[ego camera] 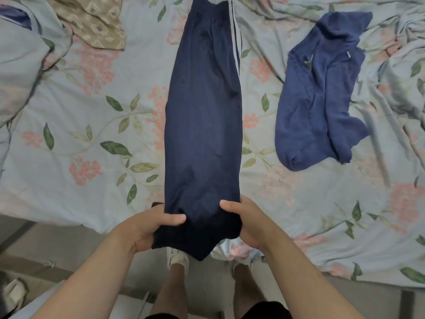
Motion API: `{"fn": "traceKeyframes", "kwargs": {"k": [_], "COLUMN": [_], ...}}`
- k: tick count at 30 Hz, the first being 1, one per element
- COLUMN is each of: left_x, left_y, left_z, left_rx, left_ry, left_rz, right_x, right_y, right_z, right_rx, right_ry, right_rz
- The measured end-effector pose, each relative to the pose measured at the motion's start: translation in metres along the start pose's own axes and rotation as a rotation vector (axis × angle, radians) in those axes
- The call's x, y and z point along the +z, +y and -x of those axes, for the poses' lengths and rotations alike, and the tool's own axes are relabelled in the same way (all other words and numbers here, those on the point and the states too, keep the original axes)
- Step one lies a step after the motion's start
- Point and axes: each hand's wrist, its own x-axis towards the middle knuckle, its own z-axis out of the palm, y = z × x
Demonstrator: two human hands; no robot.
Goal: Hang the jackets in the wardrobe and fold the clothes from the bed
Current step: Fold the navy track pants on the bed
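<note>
Where the trousers lie: the navy trousers [203,116] stretch lengthwise down the middle of the bed [92,134], folded into one long narrow band, with the far end at the top of the view and the near end past the bed's edge
Stripes: white stripes [235,42] run along the right edge of the far half
Left hand: the left hand [147,229] grips the near left corner, its thumb flat on top of the cloth and its other fingers curled underneath, hidden
Right hand: the right hand [247,223] grips the near right edge the same way, thumb on top and fingers tucked under the cloth, out of sight
Cloth between the hands: the near end sags between the two palms and hangs in a dark point above a white shoe [178,257] on the floor [57,238]
Top: a blue top [322,100] lies crumpled on the bed, right of the trousers and well apart from them
Tan cloth: a patterned tan cloth [92,21] lies at the far left, apart from the trousers
Sheet: pale blue with pink flowers and green leaves, rumpled at the right
</note>
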Motion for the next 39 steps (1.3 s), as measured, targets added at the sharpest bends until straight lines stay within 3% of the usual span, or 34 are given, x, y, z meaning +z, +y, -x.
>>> {"fn": "traceKeyframes", "kwargs": {"k": [2,5,9,11,14,20,25,33,37,39], "left_x": [-0.004,-0.014,-0.008,-0.005,0.001,0.032,0.047,0.059,0.07,0.078], "left_y": [-0.012,-0.03,-0.053,-0.064,-0.076,-0.075,-0.07,-0.054,-0.039,-0.033], "left_z": [0.005,0.013,0.035,0.046,0.065,0.104,0.128,0.18,0.199,0.208], "left_rx": [-0.058,-0.05,-0.067,-0.054,-0.059,-0.112,-0.063,-0.002,0.134,0.23], "left_ry": [0.002,0.03,0.031,0.078,0.094,0.001,0.067,-0.01,-0.022,0.053], "left_rz": [-0.074,0.04,-0.234,-0.12,0.074,0.186,0.176,0.01,-0.02,-0.078], "right_x": [-0.004,-0.008,-0.015,-0.017,-0.01,0.023,0.042,0.05,0.054,0.058], "right_y": [0.008,0.014,0.024,0.026,0.028,0.019,0.014,-0.02,-0.034,-0.041], "right_z": [0.007,0.022,0.047,0.061,0.083,0.119,0.141,0.193,0.21,0.218], "right_rx": [0.002,-0.02,0.041,0.1,0.129,0.13,0.25,0.119,0.034,-0.008], "right_ry": [0.004,-0.004,0.072,0.089,0.063,0.079,0.14,-0.025,0.023,0.092], "right_rz": [0.014,0.187,0.326,0.352,0.248,-0.094,-0.242,0.025,0.14,0.182]}}
